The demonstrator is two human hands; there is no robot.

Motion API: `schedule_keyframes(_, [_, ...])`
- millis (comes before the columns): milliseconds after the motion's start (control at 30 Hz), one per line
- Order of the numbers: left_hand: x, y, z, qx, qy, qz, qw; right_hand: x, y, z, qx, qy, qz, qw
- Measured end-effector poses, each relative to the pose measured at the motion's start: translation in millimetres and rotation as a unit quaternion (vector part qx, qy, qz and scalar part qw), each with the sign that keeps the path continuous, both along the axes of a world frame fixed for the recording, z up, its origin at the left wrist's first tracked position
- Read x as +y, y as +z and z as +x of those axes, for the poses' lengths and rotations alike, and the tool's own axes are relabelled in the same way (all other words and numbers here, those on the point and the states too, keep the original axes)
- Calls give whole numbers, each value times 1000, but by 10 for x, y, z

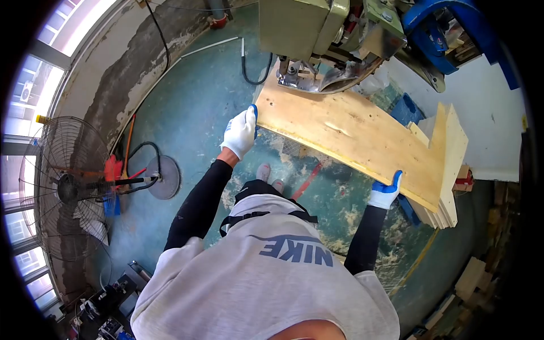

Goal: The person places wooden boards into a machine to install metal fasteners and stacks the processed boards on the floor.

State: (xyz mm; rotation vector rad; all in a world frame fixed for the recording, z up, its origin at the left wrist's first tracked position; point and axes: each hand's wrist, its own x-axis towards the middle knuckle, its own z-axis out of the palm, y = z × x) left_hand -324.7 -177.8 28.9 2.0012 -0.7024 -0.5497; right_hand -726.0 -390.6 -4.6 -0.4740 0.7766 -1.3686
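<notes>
A long pale wooden board lies under the head of a green machine, its upper left part below the metal blade guard. My left hand, in a white and blue glove, grips the board's left end. Further right my right hand, gloved alike, holds the near edge close to the right end, with its thumb on top. The fingers under the board are hidden. Beside and beneath that right end stands a stack of similar boards.
A standing fan with a round base is at the left, by the windows. Blue machine parts hang at the upper right. Wood pieces lie at the lower right. Sawdust covers parts of the green floor.
</notes>
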Motion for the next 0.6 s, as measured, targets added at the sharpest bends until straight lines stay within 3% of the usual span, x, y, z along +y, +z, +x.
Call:
schedule_keyframes(167, [-5, -119, 36, 21, -2, -6, 1000, 95, -207, -83, -8, 5, -21, 1000])
schedule_keyframes(367, [-1, -71, 62, 58, -15, 40, 997, 136, -48, -34, -13, 1, -8, 1000])
schedule_keyframes(600, [7, -189, 93, 37, -27, -15, 999, 124, -28, -39, -10, -36, 1, 999])
